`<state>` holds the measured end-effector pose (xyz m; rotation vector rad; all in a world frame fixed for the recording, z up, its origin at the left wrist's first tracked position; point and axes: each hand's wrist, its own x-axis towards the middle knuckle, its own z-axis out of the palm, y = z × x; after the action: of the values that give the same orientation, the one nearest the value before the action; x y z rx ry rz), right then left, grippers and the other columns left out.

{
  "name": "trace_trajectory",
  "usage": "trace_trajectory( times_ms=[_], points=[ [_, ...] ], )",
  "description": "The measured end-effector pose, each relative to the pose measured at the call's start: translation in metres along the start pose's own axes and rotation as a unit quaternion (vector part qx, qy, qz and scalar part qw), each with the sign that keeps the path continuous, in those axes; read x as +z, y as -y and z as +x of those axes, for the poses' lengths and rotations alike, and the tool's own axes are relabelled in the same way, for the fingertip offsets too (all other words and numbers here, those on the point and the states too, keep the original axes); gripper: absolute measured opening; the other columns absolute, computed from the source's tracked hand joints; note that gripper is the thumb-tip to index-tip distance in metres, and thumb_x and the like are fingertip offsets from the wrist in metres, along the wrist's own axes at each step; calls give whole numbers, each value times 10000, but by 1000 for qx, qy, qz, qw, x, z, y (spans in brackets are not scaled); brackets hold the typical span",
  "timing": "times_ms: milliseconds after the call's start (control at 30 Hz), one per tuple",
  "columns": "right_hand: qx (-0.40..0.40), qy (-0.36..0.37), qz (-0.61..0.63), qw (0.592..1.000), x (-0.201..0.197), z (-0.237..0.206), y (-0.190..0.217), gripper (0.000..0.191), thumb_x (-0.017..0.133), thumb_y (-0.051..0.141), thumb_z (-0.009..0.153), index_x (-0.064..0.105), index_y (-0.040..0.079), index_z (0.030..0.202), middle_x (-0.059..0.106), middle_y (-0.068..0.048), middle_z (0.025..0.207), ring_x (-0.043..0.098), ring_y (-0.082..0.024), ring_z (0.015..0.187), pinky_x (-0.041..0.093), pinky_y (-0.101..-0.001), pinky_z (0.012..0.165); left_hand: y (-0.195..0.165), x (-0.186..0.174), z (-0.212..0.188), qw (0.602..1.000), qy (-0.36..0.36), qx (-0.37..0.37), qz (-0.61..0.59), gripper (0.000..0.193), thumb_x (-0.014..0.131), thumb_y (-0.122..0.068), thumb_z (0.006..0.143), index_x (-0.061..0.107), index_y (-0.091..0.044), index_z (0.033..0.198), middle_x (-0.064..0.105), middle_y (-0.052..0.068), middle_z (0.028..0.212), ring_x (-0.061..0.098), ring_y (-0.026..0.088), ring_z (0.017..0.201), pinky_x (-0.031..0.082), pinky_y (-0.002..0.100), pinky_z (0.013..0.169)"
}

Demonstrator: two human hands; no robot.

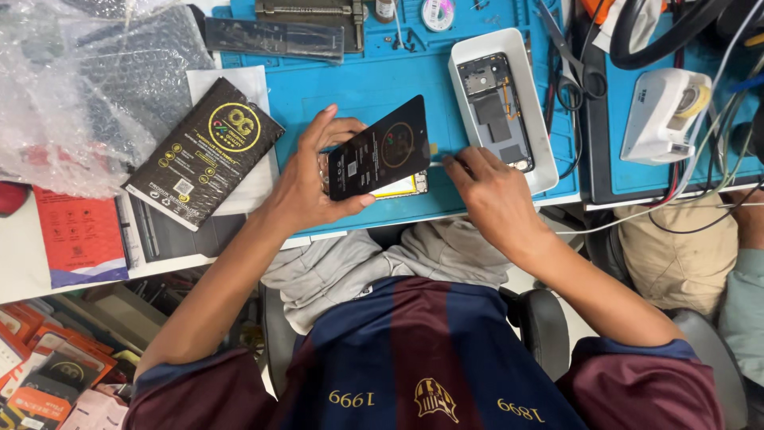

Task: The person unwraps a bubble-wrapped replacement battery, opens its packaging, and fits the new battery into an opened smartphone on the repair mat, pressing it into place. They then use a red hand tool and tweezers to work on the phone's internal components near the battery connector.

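My left hand [306, 187] grips a black phone screen panel [380, 147], tilted up over the near edge of the blue work mat [374, 80]. Under the panel lies a phone body with a yellowish part [402, 188] showing. My right hand [493, 195] pinches a thin metal tool [439, 162], whose tip reaches the panel's right edge. An opened phone [495, 107] with its circuit board bare lies in a white tray [541, 151] just beyond my right hand.
A black packet with a yellow round mark [203, 151] lies left on white paper. Bubble wrap [72, 87] fills the far left, a red card [79, 239] below it. Scissors [569, 72], a white device [664, 115] and cables sit right. Another person's sleeve [744, 302] is at the right edge.
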<state>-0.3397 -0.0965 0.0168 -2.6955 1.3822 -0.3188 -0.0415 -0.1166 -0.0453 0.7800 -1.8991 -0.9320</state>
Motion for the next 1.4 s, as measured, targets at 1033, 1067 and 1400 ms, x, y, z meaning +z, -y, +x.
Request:
trace_trajectory(
  times_ms=[1033, 1067, 1400],
  points=[
    [136, -222, 55, 964, 15, -35, -13, 423, 660, -195, 707, 741, 12, 1067, 647, -97, 1068, 680, -178, 744, 506, -335, 617, -1, 1, 3, 1000, -18, 7, -11, 1196, 916, -247, 849, 39, -117, 1650, 560, 252, 1450, 662, 330, 1282, 586, 435, 1078],
    [135, -227, 51, 963, 16, -27, -17, 422, 662, -196, 717, 743, 17, 1073, 648, -90, 1074, 682, -179, 754, 510, -337, 628, -1, 1, 3, 1000, -17, 2, -13, 1196, 916, -247, 845, 40, -111, 1648, 561, 256, 1450, 662, 335, 1284, 589, 431, 1068],
    [187, -194, 19, 963, 17, -2, -17, 390, 856, 17, 875, 713, 35, 1237, 606, -109, 1142, 550, -203, 683, 448, -378, 592, -2, -1, 2, 1000, -9, 8, 5, 1197, 919, -253, 841, 42, -109, 1643, 574, 235, 1424, 664, 321, 1261, 569, 446, 1089]
  ],
)
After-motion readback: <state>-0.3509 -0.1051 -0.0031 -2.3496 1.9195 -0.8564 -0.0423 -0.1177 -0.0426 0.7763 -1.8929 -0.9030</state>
